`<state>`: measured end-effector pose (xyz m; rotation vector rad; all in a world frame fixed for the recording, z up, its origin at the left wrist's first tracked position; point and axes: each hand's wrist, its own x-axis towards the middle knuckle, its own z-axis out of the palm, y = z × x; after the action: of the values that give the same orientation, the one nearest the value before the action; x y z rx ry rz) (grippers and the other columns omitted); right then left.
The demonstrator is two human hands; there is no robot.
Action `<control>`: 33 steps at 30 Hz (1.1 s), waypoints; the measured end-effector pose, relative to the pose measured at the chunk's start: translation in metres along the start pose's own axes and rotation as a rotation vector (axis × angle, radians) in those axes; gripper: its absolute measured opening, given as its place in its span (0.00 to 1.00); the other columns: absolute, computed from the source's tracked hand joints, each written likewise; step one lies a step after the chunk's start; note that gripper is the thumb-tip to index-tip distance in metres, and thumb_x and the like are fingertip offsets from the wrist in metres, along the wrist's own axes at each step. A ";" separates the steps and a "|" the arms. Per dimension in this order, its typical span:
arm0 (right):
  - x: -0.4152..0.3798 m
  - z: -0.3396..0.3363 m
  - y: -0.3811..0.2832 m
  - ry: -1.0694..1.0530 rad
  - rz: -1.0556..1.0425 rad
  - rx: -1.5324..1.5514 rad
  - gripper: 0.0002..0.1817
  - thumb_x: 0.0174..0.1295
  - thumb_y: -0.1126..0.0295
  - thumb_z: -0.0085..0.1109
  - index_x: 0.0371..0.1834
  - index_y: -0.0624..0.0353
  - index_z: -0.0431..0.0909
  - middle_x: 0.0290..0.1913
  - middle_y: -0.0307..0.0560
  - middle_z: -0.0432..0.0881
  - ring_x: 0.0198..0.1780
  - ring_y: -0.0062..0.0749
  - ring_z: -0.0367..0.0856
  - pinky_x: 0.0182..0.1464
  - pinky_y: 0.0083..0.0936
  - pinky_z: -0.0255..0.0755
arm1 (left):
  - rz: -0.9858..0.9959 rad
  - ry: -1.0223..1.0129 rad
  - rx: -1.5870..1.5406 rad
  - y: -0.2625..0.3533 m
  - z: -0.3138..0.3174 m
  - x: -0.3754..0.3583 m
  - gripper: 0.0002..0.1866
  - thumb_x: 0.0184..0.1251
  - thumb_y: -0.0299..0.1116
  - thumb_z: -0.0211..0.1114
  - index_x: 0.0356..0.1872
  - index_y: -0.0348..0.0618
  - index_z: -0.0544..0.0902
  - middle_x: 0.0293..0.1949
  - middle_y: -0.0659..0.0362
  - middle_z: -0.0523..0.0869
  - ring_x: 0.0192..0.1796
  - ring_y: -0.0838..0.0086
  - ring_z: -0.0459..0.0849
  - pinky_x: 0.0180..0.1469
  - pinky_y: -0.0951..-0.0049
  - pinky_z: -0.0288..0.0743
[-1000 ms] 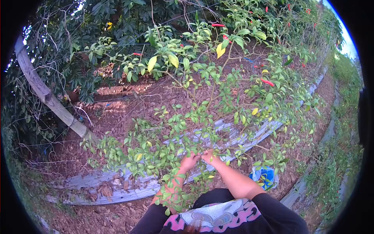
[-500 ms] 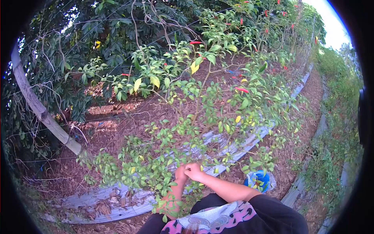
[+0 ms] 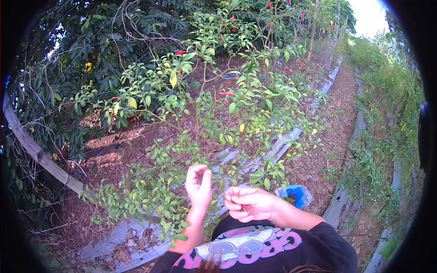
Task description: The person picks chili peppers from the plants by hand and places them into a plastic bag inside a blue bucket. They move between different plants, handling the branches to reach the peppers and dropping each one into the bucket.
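My left hand (image 3: 199, 185) is raised in front of the plant, its fingers curled loosely and apart from the thumb, with nothing visible in it. To its right, my right hand (image 3: 248, 203) is turned palm up with curled fingers around something small and red, probably a chili, mostly hidden. The two hands do not touch. Around and beyond them stands a leafy chili plant (image 3: 170, 170). Red chilies hang on it, one (image 3: 226, 93) in the middle and another (image 3: 180, 53) higher up.
A blue container with a clear plastic bag (image 3: 295, 195) sits right of my right hand. Grey plastic mulch (image 3: 282, 144) runs along the row. A slanted wooden pole (image 3: 45, 161) and thin wires are at the left. A leaf-strewn path (image 3: 339, 123) lies right.
My hands have separated and come up and nearer; the right one has turned palm up. The view has shifted, so the plant and the blue container appear further left.
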<state>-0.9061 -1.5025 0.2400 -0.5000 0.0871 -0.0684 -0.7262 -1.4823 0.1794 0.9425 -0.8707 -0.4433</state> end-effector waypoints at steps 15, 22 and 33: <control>-0.058 0.011 -0.087 0.174 -0.438 -0.227 0.04 0.64 0.73 0.47 0.41 0.55 0.68 0.25 0.34 0.64 0.18 0.15 0.58 0.14 0.11 0.48 | -1.006 -0.492 -1.131 -0.008 0.139 0.146 0.12 0.70 0.39 0.51 0.42 0.42 0.76 0.37 0.61 0.79 0.34 0.73 0.77 0.37 0.71 0.78; -0.031 -0.017 -0.115 0.356 -0.626 -0.341 0.05 0.65 0.68 0.51 0.37 0.55 0.68 0.22 0.32 0.65 0.16 0.13 0.58 0.13 0.11 0.46 | -0.689 -0.361 -0.521 -0.002 0.142 0.118 0.07 0.66 0.33 0.57 0.41 0.44 0.76 0.32 0.63 0.80 0.34 0.73 0.79 0.39 0.70 0.78; -0.004 -0.054 -0.120 0.550 -0.704 -0.509 0.08 0.56 0.70 0.60 0.31 0.53 0.68 0.16 0.27 0.62 0.12 0.10 0.54 0.14 0.14 0.43 | -0.462 -0.302 -0.084 -0.004 0.126 0.089 0.05 0.61 0.30 0.64 0.37 0.43 0.81 0.34 0.63 0.83 0.34 0.81 0.79 0.35 0.80 0.72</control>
<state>-0.9213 -1.6331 0.2508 -0.9936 0.4729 -0.8920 -0.7747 -1.6086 0.2526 1.0136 -0.8944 -1.0332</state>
